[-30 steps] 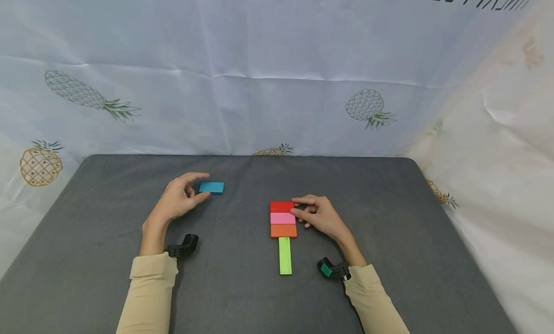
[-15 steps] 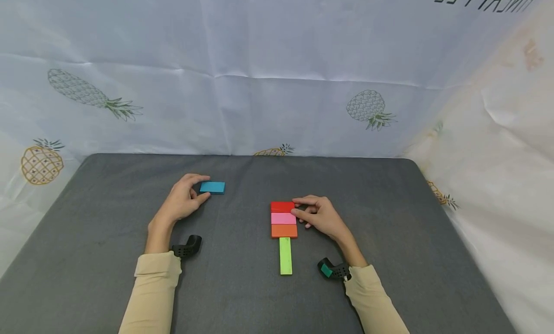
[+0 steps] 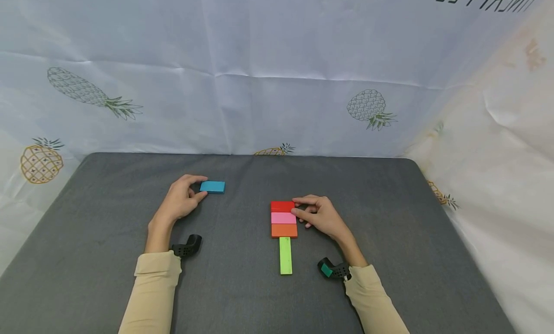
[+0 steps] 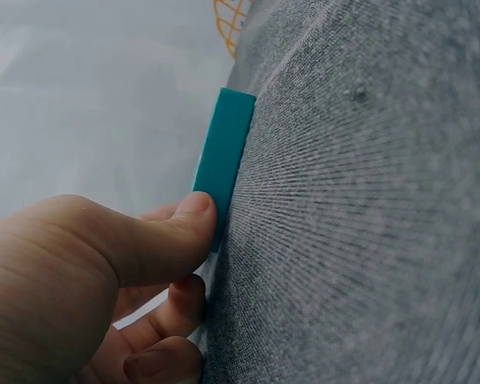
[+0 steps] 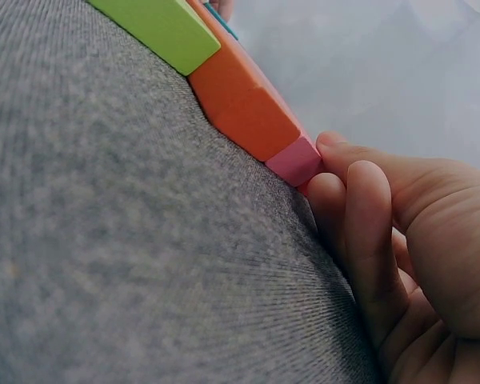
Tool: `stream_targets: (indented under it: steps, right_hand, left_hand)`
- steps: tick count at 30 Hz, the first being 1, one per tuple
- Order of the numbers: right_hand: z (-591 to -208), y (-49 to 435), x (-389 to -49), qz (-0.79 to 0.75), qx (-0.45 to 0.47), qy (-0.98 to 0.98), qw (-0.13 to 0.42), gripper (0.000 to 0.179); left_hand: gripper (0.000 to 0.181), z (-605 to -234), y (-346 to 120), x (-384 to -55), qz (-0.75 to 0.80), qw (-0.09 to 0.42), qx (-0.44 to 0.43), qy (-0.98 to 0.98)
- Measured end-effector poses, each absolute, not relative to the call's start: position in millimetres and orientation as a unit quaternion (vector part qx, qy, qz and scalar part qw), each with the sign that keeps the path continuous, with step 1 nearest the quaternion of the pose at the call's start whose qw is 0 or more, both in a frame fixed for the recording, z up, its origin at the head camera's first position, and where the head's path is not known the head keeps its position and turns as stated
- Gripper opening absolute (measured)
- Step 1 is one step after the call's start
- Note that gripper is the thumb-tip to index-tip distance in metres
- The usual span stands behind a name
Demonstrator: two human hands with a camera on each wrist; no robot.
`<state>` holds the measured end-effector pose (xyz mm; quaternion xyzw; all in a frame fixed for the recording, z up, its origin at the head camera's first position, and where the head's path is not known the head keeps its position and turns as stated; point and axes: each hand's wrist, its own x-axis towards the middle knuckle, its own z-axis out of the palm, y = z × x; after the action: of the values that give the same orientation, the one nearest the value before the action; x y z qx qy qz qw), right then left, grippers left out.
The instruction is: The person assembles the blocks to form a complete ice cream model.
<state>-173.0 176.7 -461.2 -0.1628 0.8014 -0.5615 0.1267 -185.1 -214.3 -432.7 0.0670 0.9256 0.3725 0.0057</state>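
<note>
In the head view a flat blue block (image 3: 212,187) lies on the grey cloth, left of the middle. My left hand (image 3: 179,198) pinches its left end, the thumb on the near long side as the left wrist view shows. Nearer the middle, a red block (image 3: 282,206), a pink block (image 3: 283,218) and an orange block (image 3: 284,230) lie in a row against each other. A light green block (image 3: 285,255) points toward me from below the orange one. My right hand (image 3: 321,215) holds the red block's right end between thumb and forefinger.
The grey-covered table (image 3: 242,295) ends at a white curtain (image 3: 277,45) printed with pineapples, which also hangs along the right side. Each wrist wears a black camera mount, such as the left mount (image 3: 187,246).
My left hand has shifted slightly right and its fingers have come onto the blue block's end. The right hand and the row of blocks look unchanged.
</note>
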Motion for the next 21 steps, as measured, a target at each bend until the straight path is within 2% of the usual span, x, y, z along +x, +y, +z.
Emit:
stream_targets:
  steps: [21]
  right_hand:
    - [-460.0,177.1,-173.4,-0.561,-0.162,0.801,0.128,0.041]
  left_hand:
    - [0.035,-435.6,-201.8,-187.5,0.369,-0.024,0.057,0.927]
